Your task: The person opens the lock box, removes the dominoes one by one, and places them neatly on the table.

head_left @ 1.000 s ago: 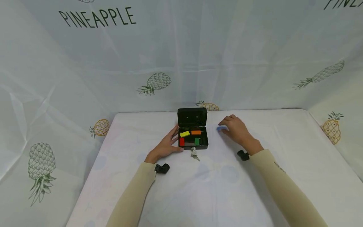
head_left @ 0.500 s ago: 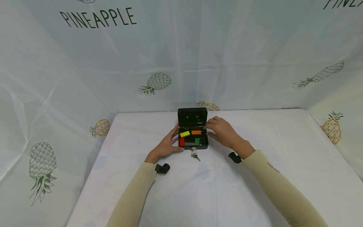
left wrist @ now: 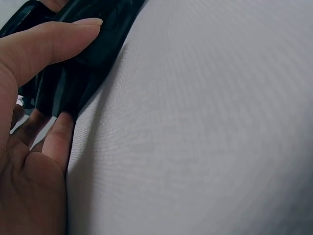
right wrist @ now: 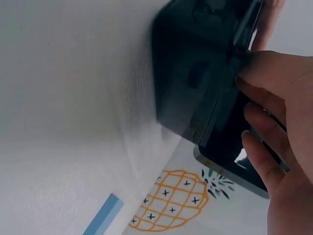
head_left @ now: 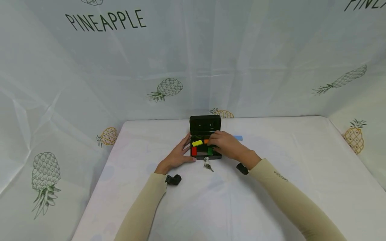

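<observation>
Head, mid-frame: the orange block (head_left: 206,141) is lying in the black box (head_left: 202,148), showing just left of the nearer right hand (head_left: 227,144); whether fingers are gripping it, cannot tell.
Left wrist, upper left: left hand (left wrist: 34,176) is resting against the box, fingers extended.
Right wrist, lower left: blue block (right wrist: 103,215) is lying apart.

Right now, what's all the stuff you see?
box: one, black, centre
yellow block: one, yellow, in box
orange block: one, orange, in box
red block: one, red, in box
green block: one, green, in box
blue block: one, blue, right of box
keys: one bunch, silver, at box front
table: one, white, under box
backdrop: one, pineapple-printed grey, behind table
cameras: two, black, at wrists
sleeves: two, beige, at bottom
left hand: one, against box's left
right hand: one, over box
</observation>
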Demonstrator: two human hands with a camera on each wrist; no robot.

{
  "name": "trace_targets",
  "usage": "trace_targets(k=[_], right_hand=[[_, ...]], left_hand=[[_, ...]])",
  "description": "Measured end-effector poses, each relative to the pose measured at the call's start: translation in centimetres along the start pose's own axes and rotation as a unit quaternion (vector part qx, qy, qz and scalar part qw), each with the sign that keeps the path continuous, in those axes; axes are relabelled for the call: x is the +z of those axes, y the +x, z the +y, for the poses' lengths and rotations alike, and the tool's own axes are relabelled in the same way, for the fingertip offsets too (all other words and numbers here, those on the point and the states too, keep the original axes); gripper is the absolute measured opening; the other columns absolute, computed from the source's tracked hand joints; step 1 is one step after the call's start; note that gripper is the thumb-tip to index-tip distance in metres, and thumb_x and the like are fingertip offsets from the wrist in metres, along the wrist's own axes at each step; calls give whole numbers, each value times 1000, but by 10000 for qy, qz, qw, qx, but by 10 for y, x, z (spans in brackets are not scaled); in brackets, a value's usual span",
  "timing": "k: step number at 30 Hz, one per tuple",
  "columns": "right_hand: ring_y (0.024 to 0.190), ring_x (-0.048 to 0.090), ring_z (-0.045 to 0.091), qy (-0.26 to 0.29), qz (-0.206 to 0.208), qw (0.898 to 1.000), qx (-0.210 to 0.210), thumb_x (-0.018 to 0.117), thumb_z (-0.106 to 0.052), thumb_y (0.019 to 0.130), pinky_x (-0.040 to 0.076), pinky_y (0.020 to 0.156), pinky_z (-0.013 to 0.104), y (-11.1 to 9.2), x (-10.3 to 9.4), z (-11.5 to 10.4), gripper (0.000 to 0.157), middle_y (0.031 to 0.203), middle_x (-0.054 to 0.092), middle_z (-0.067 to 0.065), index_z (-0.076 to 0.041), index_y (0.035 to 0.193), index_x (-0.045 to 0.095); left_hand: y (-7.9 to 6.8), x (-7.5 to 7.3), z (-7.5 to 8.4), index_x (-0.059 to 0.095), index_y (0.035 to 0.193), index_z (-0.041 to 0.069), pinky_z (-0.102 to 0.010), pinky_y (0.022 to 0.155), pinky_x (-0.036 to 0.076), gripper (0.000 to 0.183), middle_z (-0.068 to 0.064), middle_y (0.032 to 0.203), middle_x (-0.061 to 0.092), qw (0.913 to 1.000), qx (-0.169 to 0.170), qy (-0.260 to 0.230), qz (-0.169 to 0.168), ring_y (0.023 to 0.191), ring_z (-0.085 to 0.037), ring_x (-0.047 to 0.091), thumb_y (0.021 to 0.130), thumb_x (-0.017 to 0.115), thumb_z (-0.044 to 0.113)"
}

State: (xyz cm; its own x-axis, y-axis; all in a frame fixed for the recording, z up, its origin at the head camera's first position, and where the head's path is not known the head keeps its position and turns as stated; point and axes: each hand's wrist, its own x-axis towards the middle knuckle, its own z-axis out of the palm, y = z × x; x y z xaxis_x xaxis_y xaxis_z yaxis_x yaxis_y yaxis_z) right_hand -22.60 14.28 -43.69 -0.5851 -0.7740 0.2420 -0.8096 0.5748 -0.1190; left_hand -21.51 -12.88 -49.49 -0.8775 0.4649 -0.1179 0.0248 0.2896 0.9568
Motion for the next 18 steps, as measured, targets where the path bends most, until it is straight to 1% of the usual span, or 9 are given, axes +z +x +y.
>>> trace_targets(k=[5, 9, 15, 18], right_hand=[[111, 65, 25, -43, -279, 9996, 55, 89, -1, 83, 60, 101, 39, 5, 2, -1, 32, 115, 75, 6, -7, 113, 81], [112, 65, 25, -52, -472, 9988, 137, 89, -1, 83, 59, 102, 40, 8, 4, -1, 32, 115, 75, 6, -7, 114, 81], [111, 65, 25, 28, -797, 9964, 284, 86, 2, 85, 59, 102, 40, 12, 6, -2, 32, 117, 75, 6, -8, 114, 81], [111, 64, 25, -19, -966, 9947, 363, 87, 0, 86, 59, 102, 40, 13, 7, -2, 32, 119, 74, 6, -10, 115, 81]], left_hand=[[0, 1, 0, 6, 173, 23, -45, 128, 33, 119, -8, 177, 15, 10000, 6, 41, 46, 161, -33, 25, 87, 85, -1], [0, 1, 0, 6, 173, 23, -44, 128, 33, 119, -8, 177, 15, 10000, -5, 25, 59, 161, -31, 24, 87, 85, -1], [2, 0, -3, 7, 172, 23, -44, 129, 32, 118, -8, 177, 14, 10000, 13, 19, 18, 161, -31, 23, 88, 85, -1], [2, 0, -5, 6, 172, 24, -44, 129, 32, 117, -9, 177, 14, 10000, 55, -10, -5, 161, -31, 22, 88, 84, -2]])
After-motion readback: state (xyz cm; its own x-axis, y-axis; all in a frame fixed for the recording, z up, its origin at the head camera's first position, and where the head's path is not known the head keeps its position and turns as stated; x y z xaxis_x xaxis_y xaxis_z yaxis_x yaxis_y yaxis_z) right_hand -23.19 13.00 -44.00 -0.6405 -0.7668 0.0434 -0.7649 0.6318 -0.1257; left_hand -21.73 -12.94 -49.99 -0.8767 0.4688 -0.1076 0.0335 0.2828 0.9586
